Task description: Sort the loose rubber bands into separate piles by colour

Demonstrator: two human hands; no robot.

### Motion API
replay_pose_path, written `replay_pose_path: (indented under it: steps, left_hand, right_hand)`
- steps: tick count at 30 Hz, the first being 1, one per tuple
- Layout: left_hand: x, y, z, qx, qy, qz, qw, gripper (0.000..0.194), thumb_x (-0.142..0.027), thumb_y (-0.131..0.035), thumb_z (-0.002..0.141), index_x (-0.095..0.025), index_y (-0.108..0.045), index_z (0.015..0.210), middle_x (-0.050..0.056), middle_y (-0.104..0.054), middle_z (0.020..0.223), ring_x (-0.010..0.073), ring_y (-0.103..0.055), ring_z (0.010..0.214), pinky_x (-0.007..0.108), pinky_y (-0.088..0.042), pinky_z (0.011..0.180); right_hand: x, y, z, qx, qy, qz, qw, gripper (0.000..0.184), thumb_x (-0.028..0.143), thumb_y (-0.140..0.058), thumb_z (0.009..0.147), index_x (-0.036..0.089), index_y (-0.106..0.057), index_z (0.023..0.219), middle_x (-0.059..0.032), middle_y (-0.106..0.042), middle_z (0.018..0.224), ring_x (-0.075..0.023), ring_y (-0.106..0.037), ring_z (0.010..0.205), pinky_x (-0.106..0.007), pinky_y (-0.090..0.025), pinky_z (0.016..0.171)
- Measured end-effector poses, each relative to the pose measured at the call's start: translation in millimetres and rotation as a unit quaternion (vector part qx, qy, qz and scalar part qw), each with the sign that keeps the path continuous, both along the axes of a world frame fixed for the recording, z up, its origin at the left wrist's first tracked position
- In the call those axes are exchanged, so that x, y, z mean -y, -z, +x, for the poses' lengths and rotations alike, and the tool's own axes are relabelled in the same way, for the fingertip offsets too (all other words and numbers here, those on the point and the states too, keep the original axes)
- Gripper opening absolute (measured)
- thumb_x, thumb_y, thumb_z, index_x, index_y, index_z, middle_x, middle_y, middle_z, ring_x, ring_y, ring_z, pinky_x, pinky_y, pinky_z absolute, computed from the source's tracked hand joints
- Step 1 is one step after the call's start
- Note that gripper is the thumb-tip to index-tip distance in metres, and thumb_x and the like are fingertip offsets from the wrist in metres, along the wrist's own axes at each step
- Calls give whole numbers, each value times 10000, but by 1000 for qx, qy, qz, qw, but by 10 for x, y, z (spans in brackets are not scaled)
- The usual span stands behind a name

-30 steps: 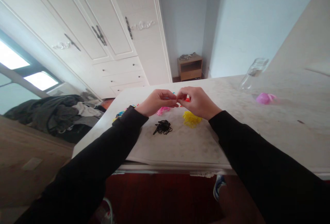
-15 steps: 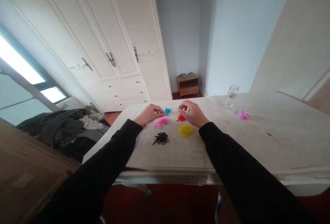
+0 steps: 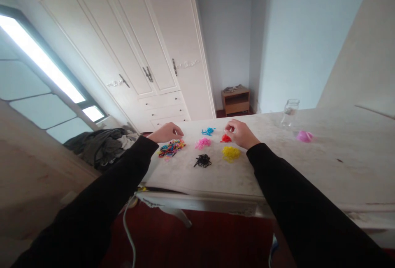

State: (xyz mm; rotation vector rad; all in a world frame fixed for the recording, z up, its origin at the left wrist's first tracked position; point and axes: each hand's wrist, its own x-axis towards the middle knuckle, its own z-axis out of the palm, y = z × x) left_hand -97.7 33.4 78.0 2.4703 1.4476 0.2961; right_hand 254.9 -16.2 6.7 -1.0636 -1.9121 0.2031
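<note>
My left hand (image 3: 166, 132) hovers at the back edge of a mixed pile of coloured rubber bands (image 3: 171, 149), thumb and fingers loosely curled with a gap between them. My right hand (image 3: 240, 133) is over a small heap of red rubber bands (image 3: 225, 138), thumb and fingertips pinched together; anything between them is too small to make out. Sorted heaps lie between and below the hands: blue bands (image 3: 208, 131), pink bands (image 3: 203, 143), yellow bands (image 3: 231, 153) and black bands (image 3: 203, 161).
A clear glass bottle (image 3: 290, 113) and a shiny pink object (image 3: 304, 136) stand on the white table (image 3: 308, 173) to the right. Dark clothes (image 3: 95, 146) are heaped beyond its left side. A white cable (image 3: 128, 227) hangs below the front edge.
My hands were together at the fingertips, then came apart. The left moved left to the mixed pile, and the right stayed by the red bands. The view shifted, uncovering the heaps.
</note>
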Motion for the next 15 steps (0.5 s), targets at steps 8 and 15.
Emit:
replay_pose_path:
  steps: [8,15]
  left_hand:
    - [84,218,-176,-35,42,-23,998,335,-415,-760,729,-172,-822,952,90,-779,948,197,-683,833,245,-481,713]
    - [60,214,-276,13,44,31,998,278,-419,-731,782,-160,-813,845,88,-748,855,172,-645,764,250,-476,709]
  right_hand:
    - [3,7,4,28,13,-23,999,61,148,-608,782,173,-618,728,-41,-592,794,-177,-546,742,-305,-411,730]
    - [0,15,11,38,26,-24,999,67,154,-613,785,169,-630,721,-34,-586,774,-175,-550,736,-302,-410,724]
